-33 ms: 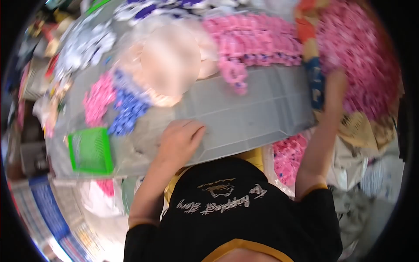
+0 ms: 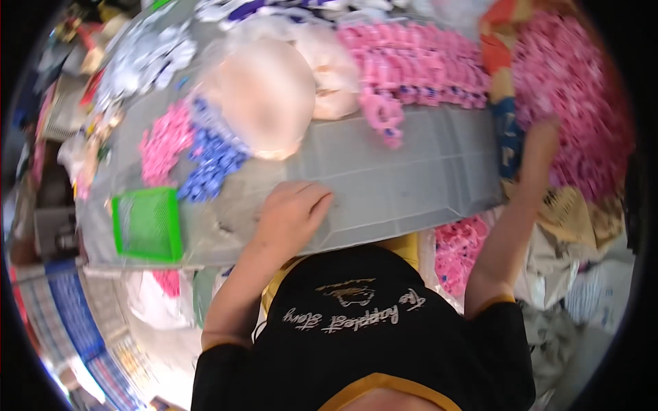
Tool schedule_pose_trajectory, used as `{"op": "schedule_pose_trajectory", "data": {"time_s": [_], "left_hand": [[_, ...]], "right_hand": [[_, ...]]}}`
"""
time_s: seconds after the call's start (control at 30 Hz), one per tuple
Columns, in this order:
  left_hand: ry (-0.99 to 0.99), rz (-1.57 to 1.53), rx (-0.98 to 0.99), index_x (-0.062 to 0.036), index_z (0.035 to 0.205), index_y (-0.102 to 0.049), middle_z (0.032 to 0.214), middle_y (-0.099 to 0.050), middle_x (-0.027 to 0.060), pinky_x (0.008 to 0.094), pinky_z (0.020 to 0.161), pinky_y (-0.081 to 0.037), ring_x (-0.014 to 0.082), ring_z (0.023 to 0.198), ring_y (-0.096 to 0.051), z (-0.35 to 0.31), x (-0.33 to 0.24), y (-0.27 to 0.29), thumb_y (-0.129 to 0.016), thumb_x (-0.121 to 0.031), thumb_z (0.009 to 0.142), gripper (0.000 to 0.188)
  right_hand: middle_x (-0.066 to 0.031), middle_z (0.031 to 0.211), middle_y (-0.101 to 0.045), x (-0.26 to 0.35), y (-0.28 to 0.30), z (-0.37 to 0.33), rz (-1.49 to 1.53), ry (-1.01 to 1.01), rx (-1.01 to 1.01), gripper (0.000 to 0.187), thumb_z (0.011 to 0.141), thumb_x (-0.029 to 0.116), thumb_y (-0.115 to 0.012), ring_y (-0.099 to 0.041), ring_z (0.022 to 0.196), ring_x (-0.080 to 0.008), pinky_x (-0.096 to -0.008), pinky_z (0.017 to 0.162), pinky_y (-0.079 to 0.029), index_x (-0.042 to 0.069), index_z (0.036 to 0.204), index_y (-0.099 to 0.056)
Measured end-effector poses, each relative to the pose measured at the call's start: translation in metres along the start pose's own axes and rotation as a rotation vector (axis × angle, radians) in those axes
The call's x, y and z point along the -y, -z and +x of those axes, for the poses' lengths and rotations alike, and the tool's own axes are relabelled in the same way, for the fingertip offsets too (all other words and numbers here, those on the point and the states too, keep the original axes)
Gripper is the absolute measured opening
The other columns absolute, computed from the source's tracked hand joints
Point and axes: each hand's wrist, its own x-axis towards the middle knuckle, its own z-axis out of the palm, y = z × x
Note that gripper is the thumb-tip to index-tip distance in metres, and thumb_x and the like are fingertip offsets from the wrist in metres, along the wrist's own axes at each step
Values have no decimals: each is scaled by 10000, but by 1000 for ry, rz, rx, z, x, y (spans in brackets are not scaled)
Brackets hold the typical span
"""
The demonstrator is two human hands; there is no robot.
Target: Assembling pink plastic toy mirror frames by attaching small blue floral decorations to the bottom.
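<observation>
My left hand (image 2: 296, 211) rests on the grey table (image 2: 384, 171) near its front edge. Its fingers curl under with the thumb along the side, and whatever they may hold is hidden. On the right, my right hand (image 2: 543, 133) reaches into an open paper sack (image 2: 504, 103) full of small pink pieces (image 2: 576, 89). Those fingers are sunk among the pieces and cannot be seen. Between my hands, at the back of the table, lie rows of pink pieces (image 2: 418, 65) with dark blue bits, one short string hanging toward me.
A blurred pale peach round thing (image 2: 267, 99) sits mid-table. Left of it are a loose pink heap (image 2: 164, 144), a blue heap (image 2: 214, 161) and a green mesh basket (image 2: 147, 225). White pieces (image 2: 147, 58) lie farther back. A bag of pink pieces (image 2: 460, 250) stands below the table edge.
The whole view has shifted a little, so the table's things sit slightly farther right. Both hands keep nearly the same places, the left on the table and the right in the sack.
</observation>
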Motion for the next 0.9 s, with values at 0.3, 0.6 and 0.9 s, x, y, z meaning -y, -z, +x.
{"op": "schedule_pose_trajectory", "data": {"time_s": [0.3,0.6,0.9], "left_hand": [[257,360,-473,-31,986,-714,896,-693,174,464,820,-511,383,869,-655,-21,61,54,-716,-67,867,125],[322,584,-471,-37,911,-743,924,-687,128,472,828,-500,362,903,-635,-23,72,50,-745,-80,838,84],[380,-227,-565,-7,970,-716,900,-685,46,272,733,-490,134,781,-600,-14,26,27,-718,-31,921,55]], "right_hand": [[-5,982,-589,130,41,-102,1832,-444,1019,386,1071,223,-535,-528,763,-97,-267,723,-470,50,1415,-518],[13,932,-518,259,59,-198,1841,-353,1936,377,991,117,-616,-489,750,-85,-230,651,-421,110,1357,-525],[-75,1388,-600,290,32,-232,1969,-495,1904,510,1039,212,-609,-585,1260,-211,-456,1066,-468,119,1517,-457]]}}
